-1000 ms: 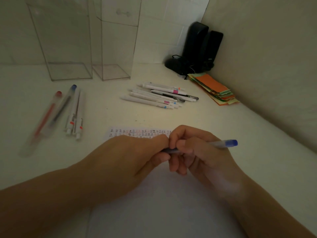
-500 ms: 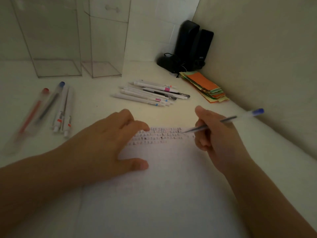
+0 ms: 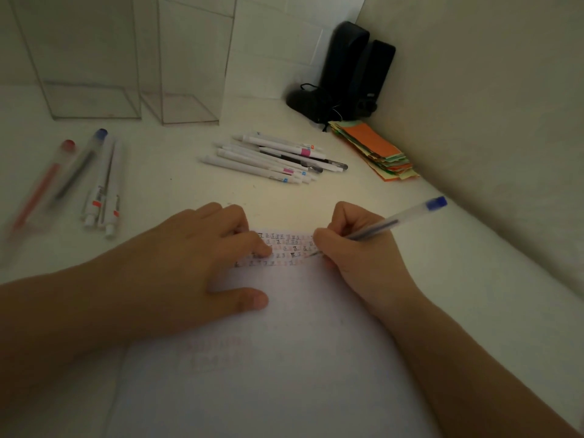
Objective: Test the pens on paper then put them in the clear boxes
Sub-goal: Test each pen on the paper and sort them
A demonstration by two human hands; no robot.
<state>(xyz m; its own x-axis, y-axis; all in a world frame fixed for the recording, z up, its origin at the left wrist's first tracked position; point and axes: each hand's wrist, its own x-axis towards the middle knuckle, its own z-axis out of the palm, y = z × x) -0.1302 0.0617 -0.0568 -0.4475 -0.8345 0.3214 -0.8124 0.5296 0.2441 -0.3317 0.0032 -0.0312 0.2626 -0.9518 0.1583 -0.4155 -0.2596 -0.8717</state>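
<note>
Dim light falls over a pale surface [image 3: 410, 248] set into a corner, and at its near middle the right hand [image 3: 357, 248] pinches a blue-capped pen [image 3: 398, 221] between thumb and curled fingers, the tip down on the paper [image 3: 268, 374] at the right end of several rows of small test marks [image 3: 284, 248], the capped end tilted up and away to the right. Beside it the left hand [image 3: 196, 267] lies flat with fingers spread and loosely straight, its fingertips over the left end of the marks and its thumb stretched along the sheet, pinning it. Judging from this, the stroke is just being made; if the left hand lifts or slides, the sheet could shift under the nib and smear fresh ink, and the right palm resting close to the rows might drag across them. Farther out, a bunch of white pens [image 3: 271, 159] lies beyond the paper, and four more pens [image 3: 82, 178] lie to the left, blurred. At the back stand two clear boxes [image 3: 177, 74], both seemingly without pens as yet. Coloured paper slips [image 3: 376, 150] and dark speakers [image 3: 354, 67] fill the corner.
</note>
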